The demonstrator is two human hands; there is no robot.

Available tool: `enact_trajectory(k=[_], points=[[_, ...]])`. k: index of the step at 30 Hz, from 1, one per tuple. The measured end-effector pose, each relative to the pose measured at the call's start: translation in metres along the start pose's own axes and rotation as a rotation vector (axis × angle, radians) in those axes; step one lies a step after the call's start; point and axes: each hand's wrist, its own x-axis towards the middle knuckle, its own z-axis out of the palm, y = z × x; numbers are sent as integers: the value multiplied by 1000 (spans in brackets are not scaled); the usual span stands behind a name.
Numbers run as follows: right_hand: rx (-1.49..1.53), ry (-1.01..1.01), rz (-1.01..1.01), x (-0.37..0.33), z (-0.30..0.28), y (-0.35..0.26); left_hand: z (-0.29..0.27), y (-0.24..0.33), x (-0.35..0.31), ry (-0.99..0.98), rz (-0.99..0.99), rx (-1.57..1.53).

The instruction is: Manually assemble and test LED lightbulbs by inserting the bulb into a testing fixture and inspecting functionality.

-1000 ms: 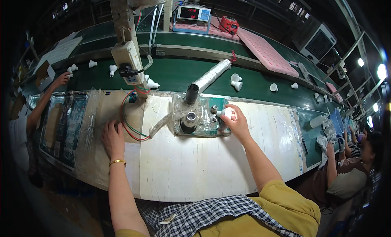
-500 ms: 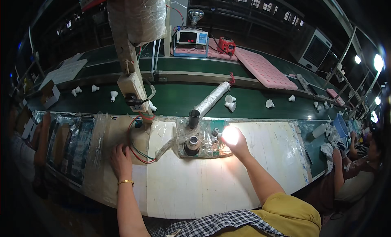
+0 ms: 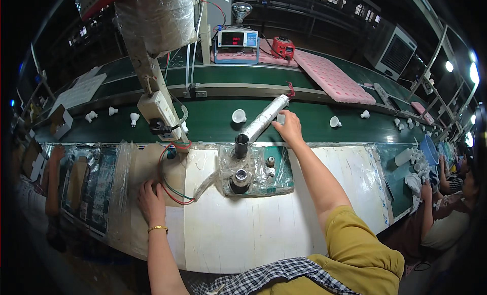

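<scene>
My right hand [image 3: 289, 127] reaches over the green belt, its fingers closed round a white spotlight bulb [image 3: 280, 119], mostly hidden by them. On the worktop, my left hand [image 3: 150, 197] rests palm down with fingers spread loosely, holding nothing, beside red and green wires [image 3: 170, 188]. Between my arms sits a plastic-wrapped test fixture [image 3: 258, 176] with upright round sockets, none of them lit. A film-wrapped tube [image 3: 266, 117] slants from behind it across the belt. Left of that tube, another white bulb [image 3: 239, 116] lies on the belt.
More bulbs [image 3: 336, 122] are scattered along the belt. A post with a power socket [image 3: 156, 112] rises at left. Behind stand a digital meter [image 3: 237, 39], a red device [image 3: 282, 48] and a pink foam sheet [image 3: 335, 77]. Co-workers sit at right; an arm [image 3: 53, 178] shows at left.
My right hand has left the fixture and moved forward to the belt bulbs. The glowing bulb it held is gone from the fixture. A bulb now lies left of the tube. My left hand stays put.
</scene>
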Motion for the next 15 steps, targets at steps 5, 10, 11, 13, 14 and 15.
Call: enact_trajectory(k=[5, 10, 11, 13, 14, 15], points=[[190, -164, 180, -20, 4, 33, 4, -2, -1, 13, 7, 3], [578, -205, -12, -84, -48, 12, 4, -4, 1, 2, 11, 25], [599, -238, -21, -99, -60, 5, 5, -6, 1, -6, 11, 27], [603, -302, -13, -125, -76, -5, 7, -10, 2, 23, 24, 16], [581, -321, 35, -136, -79, -7, 7, -10, 1, 15, 25, 18], [536, -332, 55, -141, -81, -6, 6, -7, 2, 20, 26, 13]])
